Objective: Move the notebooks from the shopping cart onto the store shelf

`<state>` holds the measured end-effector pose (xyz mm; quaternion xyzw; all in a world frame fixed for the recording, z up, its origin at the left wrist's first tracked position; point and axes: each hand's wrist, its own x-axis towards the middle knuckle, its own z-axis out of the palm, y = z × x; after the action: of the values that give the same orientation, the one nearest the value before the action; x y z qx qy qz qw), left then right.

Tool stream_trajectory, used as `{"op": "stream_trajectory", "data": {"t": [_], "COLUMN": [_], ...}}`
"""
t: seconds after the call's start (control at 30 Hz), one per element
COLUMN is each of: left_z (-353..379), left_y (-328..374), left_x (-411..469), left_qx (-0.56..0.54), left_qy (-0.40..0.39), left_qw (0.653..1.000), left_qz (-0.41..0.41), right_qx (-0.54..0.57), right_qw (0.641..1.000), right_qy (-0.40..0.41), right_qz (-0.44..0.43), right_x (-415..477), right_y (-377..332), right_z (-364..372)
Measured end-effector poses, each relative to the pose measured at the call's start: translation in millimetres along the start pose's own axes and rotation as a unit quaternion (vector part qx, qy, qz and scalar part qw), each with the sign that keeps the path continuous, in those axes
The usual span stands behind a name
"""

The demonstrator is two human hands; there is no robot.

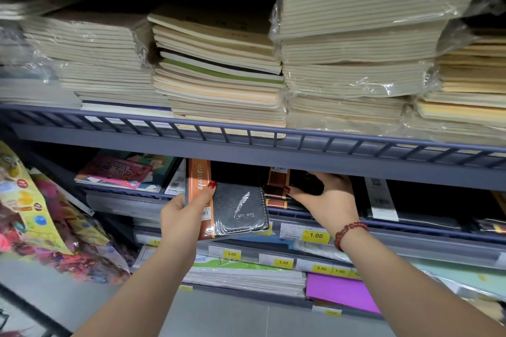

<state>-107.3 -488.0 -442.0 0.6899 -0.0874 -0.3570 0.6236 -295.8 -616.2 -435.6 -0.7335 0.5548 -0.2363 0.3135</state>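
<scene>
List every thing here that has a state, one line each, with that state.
left hand, grips the grey notebook.
right hand, inside the middle shelf, grips a dark notebook.
grey notebook, plastic-wrapped, tilted, at the shelf's front, not yet set down.
dark notebook, inside the shelf, mostly in shadow.
middle stack, loose, unwrapped, flat on the upper shelf.
right bundle, sealed in plastic.
</scene>
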Motion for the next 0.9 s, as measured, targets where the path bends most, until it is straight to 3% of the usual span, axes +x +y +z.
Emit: {"op": "stream_trajectory", "data": {"t": [0.2,0.33,0.4,0.53,0.73,0.9], "left_z": [6,16,26,47,66,68], "left_y": [2,5,8,14,19,23], "left_x": [-1,-1,-5,-13,-14,-14], "left_qx": [0.010,0.014,0.016,0.049,0.102,0.126], "left_qy": [-0.011,-0.033,-0.052,-0.064,-0.095,-0.178], "left_qw": [1.000,0.999,0.998,0.996,0.987,0.972], "left_qz": [0.002,0.013,0.013,0.028,0.075,0.084], "right_qx": [0.006,0.030,0.116,0.270,0.344,0.306], "right_qw": [1.000,0.995,0.988,0.949,0.934,0.951], "right_qy": [-0.017,0.025,-0.023,-0.161,-0.093,-0.043], "right_qz": [-0.011,-0.088,-0.096,0.007,0.029,0.014], "right_x": [-7,-24,-33,-43,-41,-32], "right_y": [3,-1,-3,-7,-3,-4], "right_z": [-11,-22,-20,-13,-18,-28]}}
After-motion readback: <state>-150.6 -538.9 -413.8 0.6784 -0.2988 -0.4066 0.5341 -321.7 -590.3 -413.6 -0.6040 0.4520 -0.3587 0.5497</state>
